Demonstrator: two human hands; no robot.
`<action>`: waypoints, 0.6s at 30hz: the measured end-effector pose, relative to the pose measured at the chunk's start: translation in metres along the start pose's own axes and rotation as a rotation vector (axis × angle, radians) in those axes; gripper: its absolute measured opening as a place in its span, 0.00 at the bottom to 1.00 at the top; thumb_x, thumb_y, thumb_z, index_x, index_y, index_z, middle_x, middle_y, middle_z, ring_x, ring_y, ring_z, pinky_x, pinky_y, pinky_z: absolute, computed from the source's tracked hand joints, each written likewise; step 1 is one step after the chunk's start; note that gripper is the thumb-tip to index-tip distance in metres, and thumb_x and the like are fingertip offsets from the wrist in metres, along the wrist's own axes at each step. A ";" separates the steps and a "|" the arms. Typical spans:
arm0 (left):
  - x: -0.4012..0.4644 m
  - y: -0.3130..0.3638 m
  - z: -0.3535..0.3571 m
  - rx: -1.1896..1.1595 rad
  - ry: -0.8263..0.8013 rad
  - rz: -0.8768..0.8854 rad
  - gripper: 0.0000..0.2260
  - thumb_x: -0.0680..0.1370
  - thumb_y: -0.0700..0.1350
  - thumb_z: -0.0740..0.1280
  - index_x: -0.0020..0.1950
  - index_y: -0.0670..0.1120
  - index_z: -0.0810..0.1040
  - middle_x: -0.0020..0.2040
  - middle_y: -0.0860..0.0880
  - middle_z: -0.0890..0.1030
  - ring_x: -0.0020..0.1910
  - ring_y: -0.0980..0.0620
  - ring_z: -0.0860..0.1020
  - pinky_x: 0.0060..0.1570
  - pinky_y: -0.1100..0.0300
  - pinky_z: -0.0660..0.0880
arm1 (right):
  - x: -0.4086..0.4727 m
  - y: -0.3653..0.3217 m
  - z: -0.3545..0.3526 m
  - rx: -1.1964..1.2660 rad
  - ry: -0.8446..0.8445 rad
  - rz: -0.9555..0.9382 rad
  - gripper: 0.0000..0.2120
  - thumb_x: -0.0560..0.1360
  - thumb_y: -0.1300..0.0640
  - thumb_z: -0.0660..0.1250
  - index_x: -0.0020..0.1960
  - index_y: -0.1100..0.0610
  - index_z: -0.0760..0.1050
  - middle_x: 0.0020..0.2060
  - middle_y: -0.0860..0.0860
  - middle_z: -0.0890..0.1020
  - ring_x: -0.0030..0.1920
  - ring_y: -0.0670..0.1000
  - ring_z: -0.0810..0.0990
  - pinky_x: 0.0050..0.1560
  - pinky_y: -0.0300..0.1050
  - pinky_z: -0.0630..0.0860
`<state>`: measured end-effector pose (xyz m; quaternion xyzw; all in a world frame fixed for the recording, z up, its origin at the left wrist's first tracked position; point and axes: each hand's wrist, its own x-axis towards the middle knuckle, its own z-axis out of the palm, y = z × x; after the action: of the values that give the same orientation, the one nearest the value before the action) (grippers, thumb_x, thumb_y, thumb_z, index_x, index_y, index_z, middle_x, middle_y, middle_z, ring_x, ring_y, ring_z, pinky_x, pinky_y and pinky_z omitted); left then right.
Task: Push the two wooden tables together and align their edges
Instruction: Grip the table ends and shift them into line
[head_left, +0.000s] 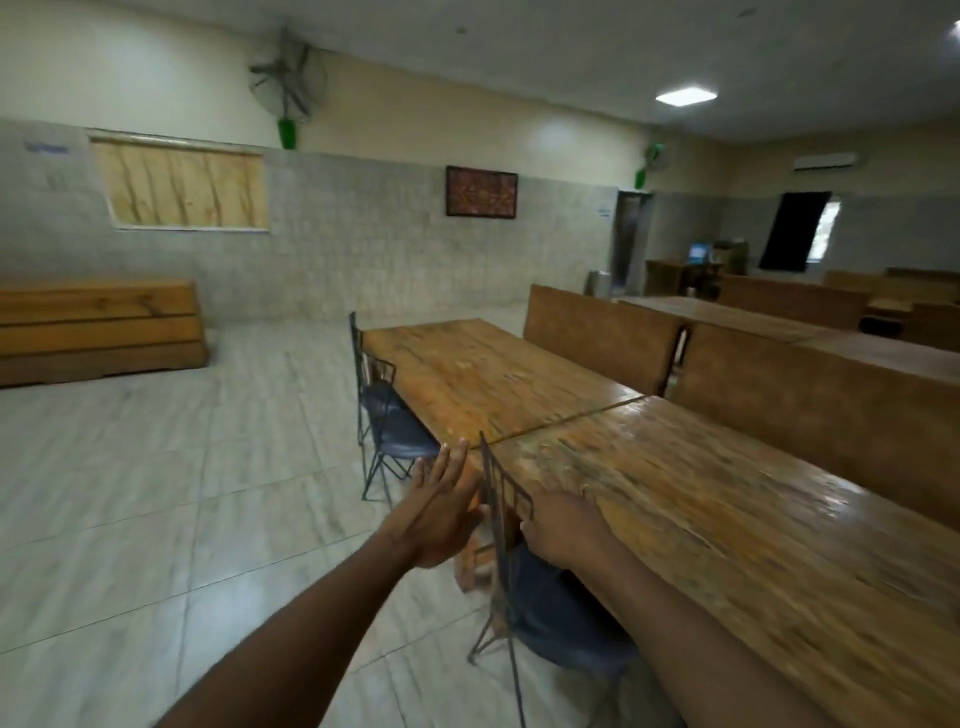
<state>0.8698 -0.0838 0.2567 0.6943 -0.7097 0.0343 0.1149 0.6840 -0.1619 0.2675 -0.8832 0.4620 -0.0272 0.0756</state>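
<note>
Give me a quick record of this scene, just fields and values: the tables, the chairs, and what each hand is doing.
near table: end-on against the far table
far table: thin seam visible between the two
near chair: tucked at near table
far chair: beside far table
left hand: open, fingers spread, held in the air by the near chair's back
right hand: on near table's edge
image: motion-blurred

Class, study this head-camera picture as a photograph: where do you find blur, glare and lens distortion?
Head view: motion blur smears the near table, the near chair and both hands, left hand and right hand; glare streaks the tabletop's varnish; the ceiling light is blown out; wide-angle distortion tilts the walls; the far table looks sharper.
</note>
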 end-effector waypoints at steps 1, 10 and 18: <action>0.009 -0.017 0.002 -0.006 0.012 -0.012 0.27 0.85 0.58 0.52 0.82 0.50 0.55 0.83 0.42 0.38 0.81 0.39 0.37 0.77 0.37 0.42 | 0.019 -0.006 0.004 0.003 0.001 -0.003 0.31 0.79 0.50 0.60 0.79 0.54 0.56 0.80 0.56 0.56 0.80 0.65 0.52 0.76 0.66 0.52; 0.160 -0.182 0.053 0.092 -0.066 -0.021 0.29 0.85 0.59 0.51 0.83 0.52 0.45 0.82 0.47 0.35 0.80 0.41 0.35 0.78 0.34 0.41 | 0.274 -0.037 0.074 0.122 0.018 -0.032 0.33 0.79 0.55 0.60 0.81 0.56 0.51 0.81 0.57 0.52 0.81 0.63 0.48 0.78 0.63 0.52; 0.316 -0.274 0.091 0.123 -0.195 0.032 0.28 0.85 0.59 0.50 0.83 0.53 0.47 0.82 0.46 0.36 0.80 0.40 0.34 0.76 0.33 0.39 | 0.448 -0.028 0.091 0.215 0.025 0.051 0.37 0.80 0.48 0.63 0.81 0.58 0.49 0.82 0.58 0.52 0.81 0.64 0.47 0.78 0.59 0.54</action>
<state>1.1286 -0.4208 0.2050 0.6886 -0.7250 0.0118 0.0020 0.9738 -0.5036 0.1730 -0.8576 0.4797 -0.0854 0.1648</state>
